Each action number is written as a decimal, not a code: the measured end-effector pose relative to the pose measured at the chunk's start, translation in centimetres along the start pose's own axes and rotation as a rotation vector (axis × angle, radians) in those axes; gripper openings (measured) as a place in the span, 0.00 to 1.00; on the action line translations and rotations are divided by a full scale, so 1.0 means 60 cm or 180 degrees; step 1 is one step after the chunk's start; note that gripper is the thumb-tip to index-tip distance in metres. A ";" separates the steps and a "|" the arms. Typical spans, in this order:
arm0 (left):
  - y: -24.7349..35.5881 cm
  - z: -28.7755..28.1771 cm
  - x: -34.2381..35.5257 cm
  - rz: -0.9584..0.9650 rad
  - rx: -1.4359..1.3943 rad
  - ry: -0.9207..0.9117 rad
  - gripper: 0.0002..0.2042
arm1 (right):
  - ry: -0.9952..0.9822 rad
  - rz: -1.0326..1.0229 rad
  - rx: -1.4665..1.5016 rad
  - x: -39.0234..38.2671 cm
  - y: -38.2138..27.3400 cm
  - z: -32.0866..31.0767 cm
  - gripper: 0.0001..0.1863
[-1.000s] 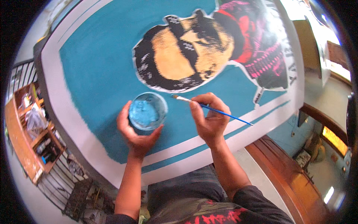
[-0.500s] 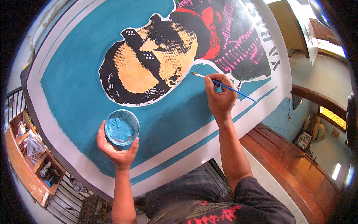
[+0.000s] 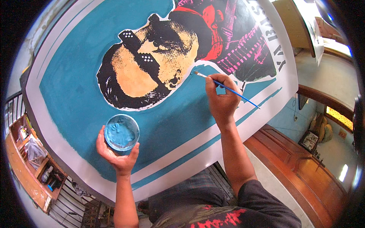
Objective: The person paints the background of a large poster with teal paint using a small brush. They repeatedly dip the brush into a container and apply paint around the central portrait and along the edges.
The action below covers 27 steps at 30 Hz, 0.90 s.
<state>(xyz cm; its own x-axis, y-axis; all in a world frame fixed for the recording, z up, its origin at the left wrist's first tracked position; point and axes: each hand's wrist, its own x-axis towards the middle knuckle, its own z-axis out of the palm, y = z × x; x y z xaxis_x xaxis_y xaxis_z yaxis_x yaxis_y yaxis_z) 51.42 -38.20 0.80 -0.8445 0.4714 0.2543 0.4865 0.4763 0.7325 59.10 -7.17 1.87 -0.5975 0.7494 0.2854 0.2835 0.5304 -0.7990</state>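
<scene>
A large painting (image 3: 72,72) spreads before me, showing a head in dark pixel-style glasses turned sideways on teal, with pale border stripes. My left hand (image 3: 119,157) is wrapped round a clear plastic cup (image 3: 122,132) of thick blue paint, held above the teal at the lower left. My right hand (image 3: 223,95) pinches a thin paintbrush (image 3: 247,99) with a blue handle and metal ferrule. Its bristles lie at the teal beside the white outline, between the head and the red-and-black clothing; whether they touch the surface is hard to tell.
At the left stands a wooden shelf unit (image 3: 36,167) holding a plastic bag and small items, beside black metal railings (image 3: 15,108). To the right are a brown wooden door-like panel (image 3: 292,167) and a light-blue wall. Dark lettering (image 3: 273,40) runs along the painting's right side.
The brush and right hand have shifted slightly up and left in the view. The painted head and the paint cup also sit a little lower and further left.
</scene>
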 end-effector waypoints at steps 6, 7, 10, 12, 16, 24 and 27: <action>0.000 0.000 0.000 0.0027 0.0046 -0.0013 0.50 | -0.0009 0.0026 -0.0009 -0.001 0.001 0.005 0.03; 0.000 0.001 -0.001 0.0026 0.0033 0.0007 0.50 | 0.0017 0.0056 -0.0069 0.002 0.000 0.005 0.04; 0.000 -0.001 -0.002 0.0000 0.0093 -0.0009 0.50 | 0.0213 0.0119 -0.0184 0.013 0.000 -0.001 0.04; 0.001 -0.002 -0.001 -0.0005 0.0055 -0.0027 0.50 | 0.0245 0.0240 -0.0189 0.015 0.005 -0.009 0.04; 0.001 -0.004 0.001 0.0037 0.0157 -0.0048 0.50 | 0.0149 0.0040 -0.0251 0.008 -0.001 -0.011 0.04; -0.002 0.000 -0.002 -0.0023 0.0017 0.0042 0.50 | 0.0017 -0.0009 0.0117 0.005 -0.003 0.017 0.05; 0.000 -0.002 -0.002 -0.0045 0.0062 0.0013 0.50 | 0.0080 0.0007 -0.0001 0.009 -0.001 0.015 0.05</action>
<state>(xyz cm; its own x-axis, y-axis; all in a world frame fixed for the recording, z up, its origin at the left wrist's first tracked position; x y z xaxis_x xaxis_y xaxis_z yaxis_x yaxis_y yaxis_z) 51.52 -38.34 0.83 -0.8522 0.4614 0.2465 0.4786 0.4974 0.7236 58.08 -7.18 1.60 -0.5778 0.7603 0.2969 0.2851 0.5288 -0.7994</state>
